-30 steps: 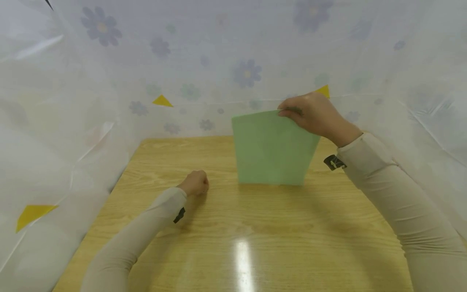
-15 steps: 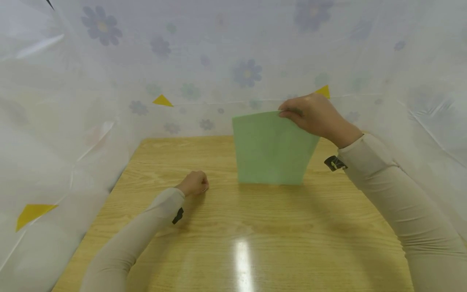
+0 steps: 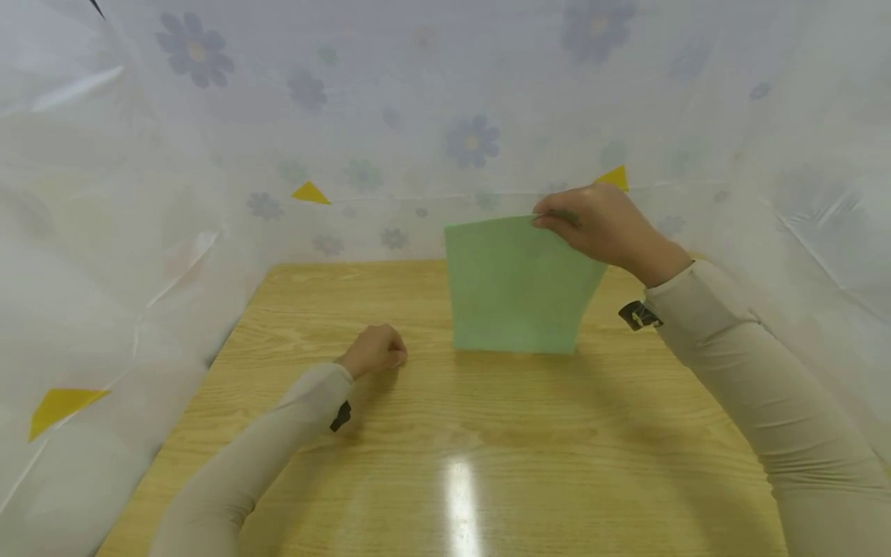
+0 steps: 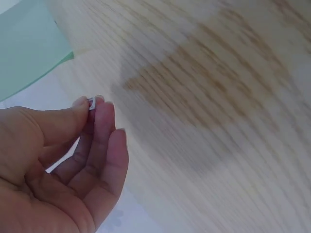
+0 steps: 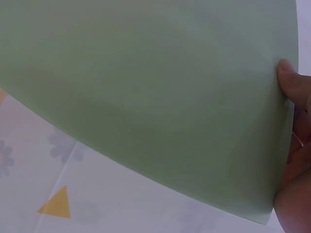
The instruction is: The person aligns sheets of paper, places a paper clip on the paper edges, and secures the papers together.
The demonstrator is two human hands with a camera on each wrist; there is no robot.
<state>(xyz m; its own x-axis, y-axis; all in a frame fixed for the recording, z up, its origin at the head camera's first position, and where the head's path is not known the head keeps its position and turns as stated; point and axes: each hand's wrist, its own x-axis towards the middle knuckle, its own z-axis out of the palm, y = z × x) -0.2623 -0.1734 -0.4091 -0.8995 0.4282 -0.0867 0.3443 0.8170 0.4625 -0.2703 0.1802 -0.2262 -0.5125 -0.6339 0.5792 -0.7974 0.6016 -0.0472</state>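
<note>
A pale green sheet of paper stands upright, its lower edge at the wooden table. My right hand pinches its top edge near the right corner, thumb on the near face. In the right wrist view the paper fills most of the picture and bows slightly. Left of the paper, low over the table, is my left hand. Its thumb and forefinger pinch a tiny whitish, squarish piece, too small to make out its kind; the other fingers curl loosely below.
Translucent flower-printed sheeting hangs behind the table and along both sides. Yellow triangles mark it at several spots. A bright light reflection lies on the table's near part. Dark bands show at both wrists.
My left hand has shifted slightly to the right, towards the paper. My right hand has dipped a little, still gripping the paper, which stays nearly in place.
</note>
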